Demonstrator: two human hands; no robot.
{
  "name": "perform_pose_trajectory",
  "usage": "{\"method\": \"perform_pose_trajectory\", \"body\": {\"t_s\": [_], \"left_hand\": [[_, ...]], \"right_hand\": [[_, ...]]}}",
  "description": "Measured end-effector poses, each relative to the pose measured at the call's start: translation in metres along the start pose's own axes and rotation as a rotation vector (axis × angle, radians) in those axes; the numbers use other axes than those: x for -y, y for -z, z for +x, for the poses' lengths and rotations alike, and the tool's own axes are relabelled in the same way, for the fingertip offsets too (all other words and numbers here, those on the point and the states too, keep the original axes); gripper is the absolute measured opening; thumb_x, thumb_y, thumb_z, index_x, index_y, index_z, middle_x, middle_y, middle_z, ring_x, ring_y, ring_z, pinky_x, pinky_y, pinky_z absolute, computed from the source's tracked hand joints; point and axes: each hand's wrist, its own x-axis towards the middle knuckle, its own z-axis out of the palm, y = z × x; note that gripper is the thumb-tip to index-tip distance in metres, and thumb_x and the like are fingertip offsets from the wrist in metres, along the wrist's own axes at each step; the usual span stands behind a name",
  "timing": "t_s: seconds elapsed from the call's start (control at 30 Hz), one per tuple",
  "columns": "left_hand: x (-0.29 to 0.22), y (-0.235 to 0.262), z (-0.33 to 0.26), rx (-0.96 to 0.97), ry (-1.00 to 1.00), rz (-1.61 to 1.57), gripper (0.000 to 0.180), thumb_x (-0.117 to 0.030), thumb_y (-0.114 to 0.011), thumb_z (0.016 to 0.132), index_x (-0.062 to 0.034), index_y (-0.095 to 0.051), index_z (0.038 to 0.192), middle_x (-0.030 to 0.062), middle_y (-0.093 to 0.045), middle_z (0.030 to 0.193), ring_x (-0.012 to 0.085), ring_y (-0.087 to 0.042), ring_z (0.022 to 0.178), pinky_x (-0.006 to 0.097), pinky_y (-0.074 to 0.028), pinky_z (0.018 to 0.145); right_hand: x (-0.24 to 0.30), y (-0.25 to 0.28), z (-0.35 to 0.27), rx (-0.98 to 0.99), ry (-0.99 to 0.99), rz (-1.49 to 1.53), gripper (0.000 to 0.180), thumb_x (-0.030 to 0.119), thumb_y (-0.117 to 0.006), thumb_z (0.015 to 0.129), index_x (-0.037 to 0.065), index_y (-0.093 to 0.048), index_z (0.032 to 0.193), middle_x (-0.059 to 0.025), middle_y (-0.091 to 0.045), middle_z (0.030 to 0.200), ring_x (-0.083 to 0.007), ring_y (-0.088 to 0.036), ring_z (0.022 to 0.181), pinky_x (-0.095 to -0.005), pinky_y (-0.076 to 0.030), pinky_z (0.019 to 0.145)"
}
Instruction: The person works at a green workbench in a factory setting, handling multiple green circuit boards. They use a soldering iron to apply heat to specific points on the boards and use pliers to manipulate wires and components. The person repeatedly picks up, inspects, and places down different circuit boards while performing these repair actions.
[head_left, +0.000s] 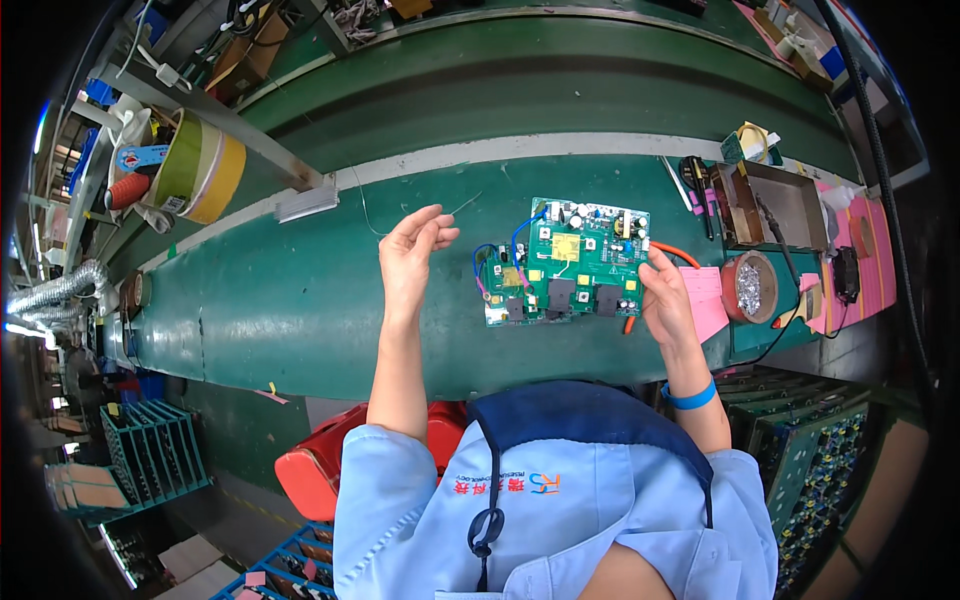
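Observation:
My right hand [668, 295] grips the right edge of a green circuit board [610, 262], with the thumb on its face. The board carries yellow parts, dark blocks and a blue wire. Partly behind it on the left is a second green circuit board [498, 283], with blue and purple wires. To the left of both boards, my left hand [415, 245] is raised with its fingers pinched. A thin wire [466, 203] sticks out past the fingertips and trails from the hand's other side toward the bench's far edge. An orange-red cable-like piece [677, 253] shows beside my right hand.
On the right stand a round tub of shiny metal bits [748, 287], a metal tray [775, 205], pink sheets [706, 305] and a dark-handled tool [697, 190]. A yellow-green reel [205, 168] hangs at upper left. A red stool [315, 465] and racks of boards [155, 450] are below.

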Motion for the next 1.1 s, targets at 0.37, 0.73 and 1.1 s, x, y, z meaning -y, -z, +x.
{"method": "perform_pose_trajectory", "body": {"t_s": [0.37, 0.73, 1.1], "left_hand": [[-0.027, -0.04, 0.109, -0.26, -0.781, 1.312, 0.046, -0.011, -0.06, 0.067, -0.0074, -0.045, 0.111, 0.021, -0.042, 0.113, 0.0305, -0.046, 0.1, 0.033, -0.04, 0.079], [0.0, -0.069, 0.008, 0.526, 0.392, -0.176, 0.037, -0.031, -0.044, 0.084, 0.0022, -0.052, 0.098, 0.0075, -0.058, 0.081, 0.0097, -0.053, 0.066, 0.023, -0.045, 0.059], [0.012, -0.068, -0.009, 0.543, 0.384, -0.288, 0.032, -0.023, -0.045, 0.084, 0.0035, -0.05, 0.1, 0.0072, -0.058, 0.08, 0.01, -0.055, 0.065, 0.023, -0.046, 0.057]], "right_hand": [[-0.001, 0.001, 0.003, 0.03, -0.026, 0.002, 0.034, 0.007, -0.047, 0.08, -0.002, -0.039, 0.112, -0.0091, -0.052, 0.104, -0.0134, -0.05, 0.094, -0.0255, -0.041, 0.08], [0.006, 0.007, -0.003, -0.078, 0.053, 0.083, 0.032, 0.006, -0.043, 0.082, -0.001, -0.039, 0.113, -0.0079, -0.053, 0.1, -0.0112, -0.052, 0.089, -0.0237, -0.041, 0.076], [0.001, 0.005, -0.014, 0.013, 0.066, 0.16, 0.034, 0.012, -0.044, 0.084, 0.0, -0.038, 0.116, -0.0063, -0.05, 0.107, -0.0137, -0.047, 0.097, -0.0278, -0.038, 0.083]]}}
